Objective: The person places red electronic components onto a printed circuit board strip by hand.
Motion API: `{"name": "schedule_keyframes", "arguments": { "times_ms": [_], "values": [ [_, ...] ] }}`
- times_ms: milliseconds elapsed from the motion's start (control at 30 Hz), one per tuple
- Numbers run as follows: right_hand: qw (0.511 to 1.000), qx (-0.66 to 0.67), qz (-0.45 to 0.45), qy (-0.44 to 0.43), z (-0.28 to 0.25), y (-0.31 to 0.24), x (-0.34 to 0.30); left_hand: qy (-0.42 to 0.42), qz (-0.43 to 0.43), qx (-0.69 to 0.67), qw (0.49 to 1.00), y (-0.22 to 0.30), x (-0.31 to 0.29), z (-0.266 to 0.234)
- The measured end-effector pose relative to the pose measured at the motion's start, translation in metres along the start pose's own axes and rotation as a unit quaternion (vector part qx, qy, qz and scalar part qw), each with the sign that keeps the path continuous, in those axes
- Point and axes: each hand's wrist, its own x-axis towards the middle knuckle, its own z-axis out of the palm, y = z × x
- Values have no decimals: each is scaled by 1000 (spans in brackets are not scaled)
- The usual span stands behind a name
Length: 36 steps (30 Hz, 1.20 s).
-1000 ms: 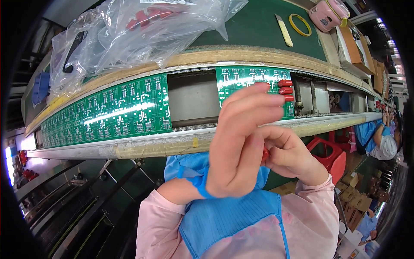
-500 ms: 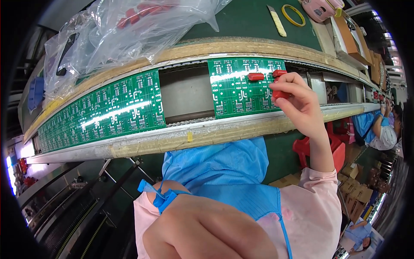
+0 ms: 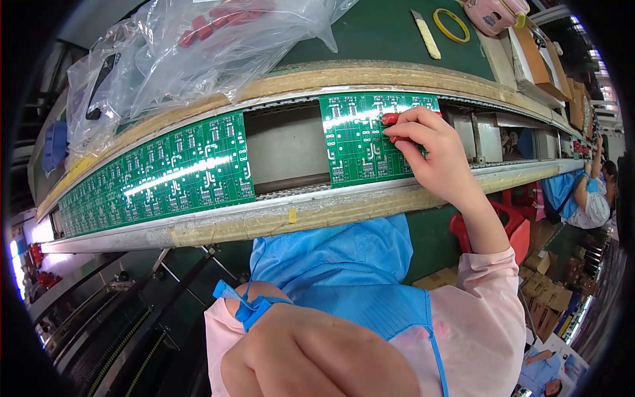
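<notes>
Red component (image 3: 397, 139) in fingers (image 3: 413, 132), the right hand (image 3: 440, 159) has moved leftward along the board (image 3: 354, 149); left hand's (image 3: 314, 357) grip unclear.

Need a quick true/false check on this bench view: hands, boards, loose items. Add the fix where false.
1. The right hand pinches a red component over the right-hand circuit board. True.
2. The blue strap is on the right wrist. False: the blue strap is on the left wrist.
3. Red pieces show through the clear plastic bag. True.
4. The right-hand circuit board touches the left-hand circuit board. False: a gap separates them.
5. The knife lies left of the yellow ring. True.
</notes>
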Motion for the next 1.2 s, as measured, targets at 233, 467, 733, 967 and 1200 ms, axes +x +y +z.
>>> {"name": "schedule_keyframes", "arguments": {
  "times_ms": [233, 467, 733, 967, 1200],
  "values": [
    [999, 25, 28, 18, -6, 0, 0, -179, 49, -89, 979, -11, 10, -39],
    [993, 81, 62, 55, -22, -3, 6, -124, 41, -40, 991, -7, 9, -25],
    [998, -2, 7, 63, -8, 12, -1, -58, 22, -37, 997, -4, 4, -13],
    [996, -36, -21, 75, -1, 14, -2, -230, -12, 283, 931, -14, 23, -68],
    [995, -56, -31, 76, -3, 18, -5, -228, 53, 764, 602, -100, 11, -128]
  ]
}}
